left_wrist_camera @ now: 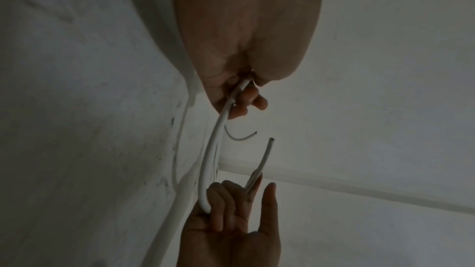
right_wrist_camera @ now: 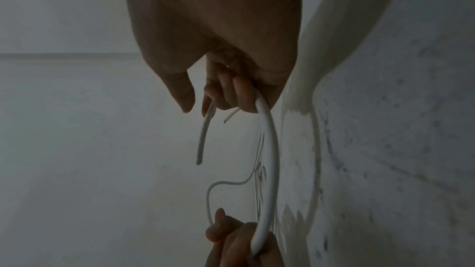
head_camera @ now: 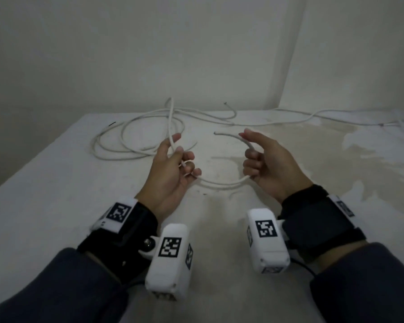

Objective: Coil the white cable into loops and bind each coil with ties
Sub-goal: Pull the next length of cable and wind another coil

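Observation:
A white cable (head_camera: 219, 185) sags in a shallow arc between my two hands above the table. My left hand (head_camera: 184, 157) grips it with curled fingers, and from there the cable rises toward the loose loops (head_camera: 131, 136) lying at the back left. My right hand (head_camera: 250, 148) holds the cable close to its cut free end (head_camera: 215, 133), which points left. In the left wrist view the left fingers (left_wrist_camera: 246, 103) curl round the cable (left_wrist_camera: 213, 149), with the right hand (left_wrist_camera: 231, 210) opposite. In the right wrist view the right fingers (right_wrist_camera: 231, 92) clasp the cable (right_wrist_camera: 270, 149).
The white table (head_camera: 56, 206) meets a pale wall at the back. More cable (head_camera: 324, 113) trails off to the far right, over a brownish stain (head_camera: 336, 164). A short black piece (head_camera: 112, 124) lies near the loops. Another cable end (head_camera: 225, 103) sticks up at the back.

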The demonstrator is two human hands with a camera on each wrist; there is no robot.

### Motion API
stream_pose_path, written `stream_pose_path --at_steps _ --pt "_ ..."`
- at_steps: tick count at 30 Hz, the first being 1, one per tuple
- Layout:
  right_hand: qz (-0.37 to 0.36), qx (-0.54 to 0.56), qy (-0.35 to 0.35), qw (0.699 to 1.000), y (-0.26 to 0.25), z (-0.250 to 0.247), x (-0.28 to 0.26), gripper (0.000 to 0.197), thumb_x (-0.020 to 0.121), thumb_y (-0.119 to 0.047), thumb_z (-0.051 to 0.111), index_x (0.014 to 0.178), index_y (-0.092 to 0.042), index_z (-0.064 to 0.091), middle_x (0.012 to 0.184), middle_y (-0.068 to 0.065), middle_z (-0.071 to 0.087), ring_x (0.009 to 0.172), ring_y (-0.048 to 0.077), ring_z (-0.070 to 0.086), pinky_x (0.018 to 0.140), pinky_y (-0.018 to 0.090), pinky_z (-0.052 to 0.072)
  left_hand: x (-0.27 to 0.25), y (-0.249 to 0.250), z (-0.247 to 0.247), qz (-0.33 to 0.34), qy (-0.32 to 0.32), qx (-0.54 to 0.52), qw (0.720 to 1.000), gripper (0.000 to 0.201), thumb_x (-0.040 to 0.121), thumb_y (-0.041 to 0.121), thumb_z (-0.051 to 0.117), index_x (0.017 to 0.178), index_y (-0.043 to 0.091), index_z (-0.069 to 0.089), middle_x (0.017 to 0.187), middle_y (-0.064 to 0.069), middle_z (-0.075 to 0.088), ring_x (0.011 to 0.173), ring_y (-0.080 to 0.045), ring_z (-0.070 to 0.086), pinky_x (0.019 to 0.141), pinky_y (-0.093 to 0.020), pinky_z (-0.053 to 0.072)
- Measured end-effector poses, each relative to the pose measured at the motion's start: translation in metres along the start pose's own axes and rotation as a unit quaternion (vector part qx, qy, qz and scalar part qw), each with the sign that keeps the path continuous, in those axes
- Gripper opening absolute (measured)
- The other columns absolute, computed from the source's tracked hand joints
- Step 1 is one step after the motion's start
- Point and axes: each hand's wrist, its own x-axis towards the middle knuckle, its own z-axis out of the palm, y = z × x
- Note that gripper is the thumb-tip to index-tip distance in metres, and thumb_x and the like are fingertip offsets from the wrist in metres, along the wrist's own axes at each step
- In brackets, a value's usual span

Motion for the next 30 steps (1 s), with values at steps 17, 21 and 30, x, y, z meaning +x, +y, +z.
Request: stream_pose_path --at_steps 17,21,30 --pt "-0.062 -0.142 -0.054 0.987 0.014 0.002 -0.001 0.036 0.068 0.018 0.059 0.063 -0.016 0.047 0.068 0.018 0.051 0.039 0.011 0.031 0.039 0.019 0.024 -0.013 -0.005 -0.001 -0.110 -0.134 0.194 0.966 0.045 0.078 -0.001 0.070 0.114 0.013 0.046 0.091 -0.013 0.070 0.050 -0.009 0.044 0.048 -0.020 0.035" --pt "-0.057 -0.142 -0.081 0.985 0.015 0.007 -0.003 0.037 0.069 0.017 0.062 0.063 -0.015 0.045 0.071 0.018 0.045 0.039 0.010 0.030 0.038 0.019 0.025 -0.013 -0.006 0.000 -0.101 -0.133 0.229 0.959 0.043 0.080 -0.003 0.069 0.115 0.011 0.048 0.083 -0.010 0.066 0.051 -0.007 0.051 0.041 -0.016 0.034" --pt "0.004 -0.092 -0.122 0.988 0.016 0.009 -0.004 0.032 0.085 -0.003 0.065 0.112 -0.021 0.062 0.084 0.005 0.065 0.072 0.017 0.060 0.067 0.023 0.050 -0.007 -0.003 0.006 -0.100 -0.075 0.077 0.989 0.021 0.095 -0.007 0.040 0.095 0.002 0.060 0.069 -0.003 0.048 0.042 -0.003 0.036 0.039 -0.012 0.028"
